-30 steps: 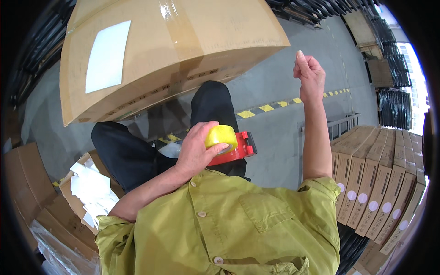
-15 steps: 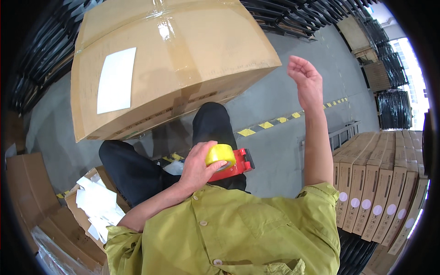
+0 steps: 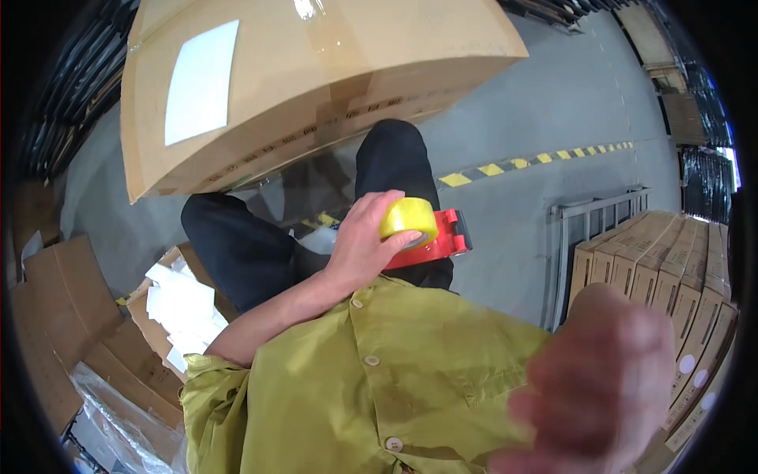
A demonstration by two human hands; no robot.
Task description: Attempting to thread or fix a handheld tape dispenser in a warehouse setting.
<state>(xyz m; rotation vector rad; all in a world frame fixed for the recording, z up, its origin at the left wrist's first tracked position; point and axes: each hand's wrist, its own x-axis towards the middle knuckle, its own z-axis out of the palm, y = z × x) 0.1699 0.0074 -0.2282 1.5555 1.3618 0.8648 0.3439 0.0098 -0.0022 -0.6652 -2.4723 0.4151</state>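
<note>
In my left hand [image 3: 362, 241] is a red tape dispenser [image 3: 447, 238] loaded with a roll of yellow tape [image 3: 409, 219]. The fingers lie over the far side of the roll and the thumb over its near rim, above my dark trouser leg. My right hand [image 3: 604, 379] is raised close to the camera at the lower right, smeared by motion, so its fingers cannot be made out clearly. In front of my knees stands a large cardboard box [image 3: 339, 59] with clear tape across its top and a white sheet [image 3: 202, 83] on its upper face.
A small carton [image 3: 144, 314] of white paper pieces [image 3: 180, 306] sits at the left, beside brown cardboard [image 3: 67, 280] and clear plastic film [image 3: 118, 411]. Flat boxes [image 3: 643, 257] stand in a row at the right, near a grey metal frame [image 3: 562, 253]. Yellow-black tape [image 3: 517, 163] marks the floor.
My right hand has come back from beside the large box to close under the camera. My left hand still holds the tape dispenser. The view has shifted, and the large box appears higher.
</note>
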